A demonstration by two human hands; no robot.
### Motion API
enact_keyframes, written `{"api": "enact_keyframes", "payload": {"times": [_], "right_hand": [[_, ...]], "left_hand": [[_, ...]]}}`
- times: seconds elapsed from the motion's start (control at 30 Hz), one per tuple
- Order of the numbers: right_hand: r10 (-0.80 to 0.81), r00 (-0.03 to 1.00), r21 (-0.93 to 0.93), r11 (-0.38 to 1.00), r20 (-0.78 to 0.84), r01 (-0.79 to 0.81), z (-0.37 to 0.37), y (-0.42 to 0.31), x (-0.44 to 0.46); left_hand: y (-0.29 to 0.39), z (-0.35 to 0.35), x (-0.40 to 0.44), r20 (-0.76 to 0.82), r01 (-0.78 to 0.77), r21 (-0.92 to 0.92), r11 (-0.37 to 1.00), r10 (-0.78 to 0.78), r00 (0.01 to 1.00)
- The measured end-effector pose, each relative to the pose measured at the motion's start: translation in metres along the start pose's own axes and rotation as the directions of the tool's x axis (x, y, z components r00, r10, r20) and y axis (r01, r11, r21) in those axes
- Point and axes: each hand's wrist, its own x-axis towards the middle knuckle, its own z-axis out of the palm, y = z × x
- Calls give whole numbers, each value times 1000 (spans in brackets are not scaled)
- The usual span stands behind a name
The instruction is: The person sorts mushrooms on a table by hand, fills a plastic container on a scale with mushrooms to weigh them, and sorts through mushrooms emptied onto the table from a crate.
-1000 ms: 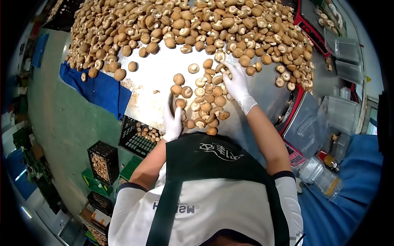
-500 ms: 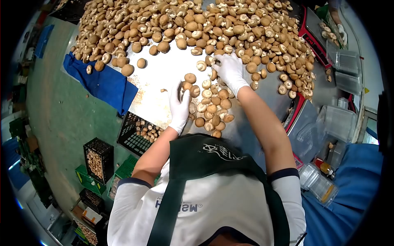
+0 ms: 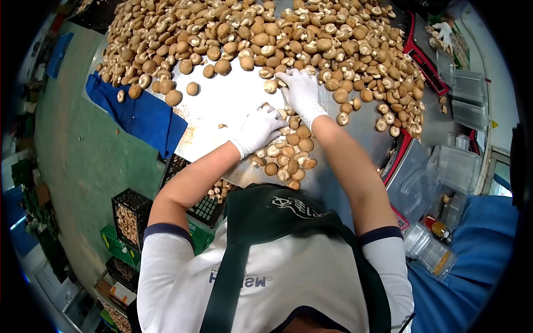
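Head view shows the left hand (image 3: pixel 259 130), fingers loosely bent over a cluster of mushrooms (image 3: pixel 287 151) on the metal tabletop (image 3: pixel 208 108), and the right hand (image 3: pixel 302 94), partly curled at the near edge of the large mushroom pile (image 3: pixel 260 39). Whether either grips anything I cannot tell, the palms being hidden. The cluster lies between pile and apron (image 3: pixel 272 219), probably for easy reach.
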Motion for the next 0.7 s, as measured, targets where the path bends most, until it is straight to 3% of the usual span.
{"api": "enact_keyframes", "payload": {"times": [0.1, 0.2, 0.23, 0.27, 0.33, 0.37, 0.4, 0.43, 0.47, 0.5, 0.53, 0.6, 0.67, 0.7], "right_hand": [[23, 1000, -2, 1000, 21, -23, -3, -3, 5], [87, 996, 305, 950, -32, -73, -8, 7, -4], [152, 983, 418, 903, -107, -94, -11, 6, -11], [185, 962, 516, 855, -200, -57, -13, 5, -17], [241, 933, 715, 699, -268, 24, -28, -12, -35], [149, 933, 698, 704, -326, 131, -39, -23, -44], [105, 954, 722, 678, -280, 137, -40, -34, -57], [34, 981, 780, 612, -191, 131, -45, -50, -68], [-174, 952, 662, 687, -252, 301, -47, -59, -76], [-214, 959, 729, 624, -187, 282, -48, -69, -87], [-264, 956, 791, 556, -126, 258, -48, -78, -96], [-229, 962, 804, 538, -152, 255, -47, -82, -109], [-122, 980, 754, 625, -160, 201, -48, -69, -123], [-4, 980, 720, 678, -197, 148, -28, -55, -133]], "left_hand": [[4, 2, -2, -93, 60, -157, 986, -76, 993], [9, -8, -7, -260, 157, -448, 880, -296, 919], [11, -18, -10, -317, 175, -460, 870, -346, 883], [18, -16, -17, -139, 259, -835, 486, -642, 754], [16, -28, -24, 70, 157, -987, 41, -766, 639], [9, -23, -28, 161, -62, -964, -260, -750, 642], [11, -25, -31, 288, -172, -845, -506, -703, 651], [9, -23, -39, 344, -240, -702, -671, -615, 710], [6, -17, -49, 372, -284, -523, -804, -515, 772], [4, -10, -58, 330, -276, -466, -841, -454, 827], [19, -26, -61, 449, -304, -393, -868, -470, 760], [8, 4, -91, 474, -379, -205, -902, -431, 768], [10, 3, -120, 532, -489, -184, -853, -505, 680], [-1, 3, -147, 428, -477, -279, -833, -553, 715]]}}
